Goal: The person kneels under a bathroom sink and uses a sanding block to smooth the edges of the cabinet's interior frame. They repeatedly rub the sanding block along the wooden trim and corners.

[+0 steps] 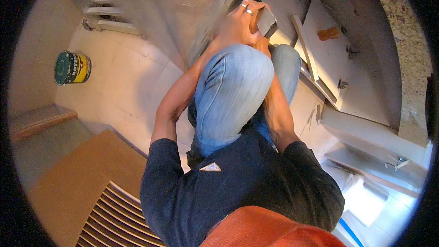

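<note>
The left hand [238, 22] (it wears two rings [248, 12]) curls its fingers round a grey block [266, 21], which sits at that hand's right side, beyond the raised knees [244, 61]. Just below the block is the right hand [261, 42], partly hidden by a knee, so I cannot tell how its fingers are set. A pale strip [305, 48] leans right of both hands, and a green-and-yellow bucket [72, 67] sits well to their left
</note>
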A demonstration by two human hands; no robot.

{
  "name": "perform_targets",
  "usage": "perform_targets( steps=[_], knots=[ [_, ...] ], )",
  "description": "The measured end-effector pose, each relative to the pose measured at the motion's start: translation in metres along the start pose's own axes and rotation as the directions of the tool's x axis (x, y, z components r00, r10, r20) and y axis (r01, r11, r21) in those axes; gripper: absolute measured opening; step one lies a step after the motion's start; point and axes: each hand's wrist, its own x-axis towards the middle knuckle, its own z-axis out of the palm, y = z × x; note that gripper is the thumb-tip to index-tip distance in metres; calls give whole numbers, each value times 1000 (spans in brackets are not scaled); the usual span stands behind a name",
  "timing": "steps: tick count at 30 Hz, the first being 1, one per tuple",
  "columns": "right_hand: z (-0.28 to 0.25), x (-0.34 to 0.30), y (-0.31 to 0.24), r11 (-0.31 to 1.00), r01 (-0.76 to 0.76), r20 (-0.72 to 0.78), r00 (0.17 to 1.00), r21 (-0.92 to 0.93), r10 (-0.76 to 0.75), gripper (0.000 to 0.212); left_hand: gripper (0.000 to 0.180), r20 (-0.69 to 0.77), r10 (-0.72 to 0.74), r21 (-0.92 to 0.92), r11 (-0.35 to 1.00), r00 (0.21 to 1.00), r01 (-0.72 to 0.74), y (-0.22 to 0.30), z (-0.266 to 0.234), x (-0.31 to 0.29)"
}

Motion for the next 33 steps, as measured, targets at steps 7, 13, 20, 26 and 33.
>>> perform_targets(
  steps=[7, 13, 20, 26, 33],
  knots=[
    [8, 13, -2, 999, 9, -5, 1000, 33, -9, 34, 68, 6, 30, 46, 998, 1000, -30, 0, 1, -1],
    [12, 22, -4, 998, 30, -3, 1000, 58, -30, 33, 67, -16, 92, 62, 994, 996, -91, -6, 4, 2],
    [2, 9, -13, 998, 25, 20, 999, 65, -26, 32, 58, -9, 145, 100, 985, 989, -144, -4, 3, 1],
    [11, 20, -15, 997, 17, 13, 1000, 73, -18, 32, 57, -12, 151, 101, 984, 988, -149, -2, 3, -1],
    [13, 34, -19, 996, 45, -10, 999, 71, -45, 30, 57, -9, 107, 118, 987, 994, -106, -4, 5, 4]
  ],
)
